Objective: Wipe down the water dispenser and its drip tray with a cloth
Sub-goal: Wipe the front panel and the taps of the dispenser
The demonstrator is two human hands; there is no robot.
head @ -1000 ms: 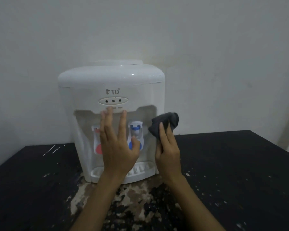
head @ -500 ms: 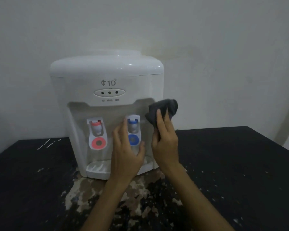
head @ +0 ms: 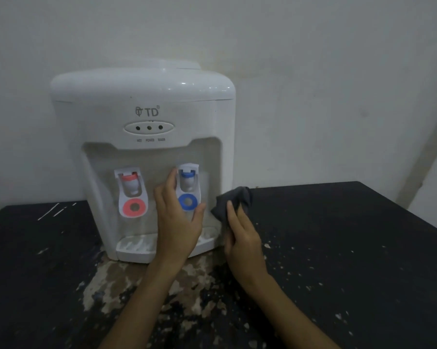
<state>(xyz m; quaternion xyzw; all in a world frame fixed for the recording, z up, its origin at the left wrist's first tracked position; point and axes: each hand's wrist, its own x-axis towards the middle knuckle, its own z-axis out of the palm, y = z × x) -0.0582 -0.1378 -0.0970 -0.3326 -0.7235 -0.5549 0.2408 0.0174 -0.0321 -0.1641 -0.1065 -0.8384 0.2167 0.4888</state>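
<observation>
Water dispenser [head: 147, 96] upright on worktop [head: 338, 235].
Your left grip [head: 179, 220] lies released, flat beside the blue tap [head: 187, 177], above the drip tray [head: 134, 245]; your right grip [head: 240, 235] grasps the grey cloth [head: 235, 197] at the dispenser's right edge.

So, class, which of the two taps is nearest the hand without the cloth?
The blue tap, right of the red tap: the left hand flanks its blue ring, while the red one stands clear.
</observation>
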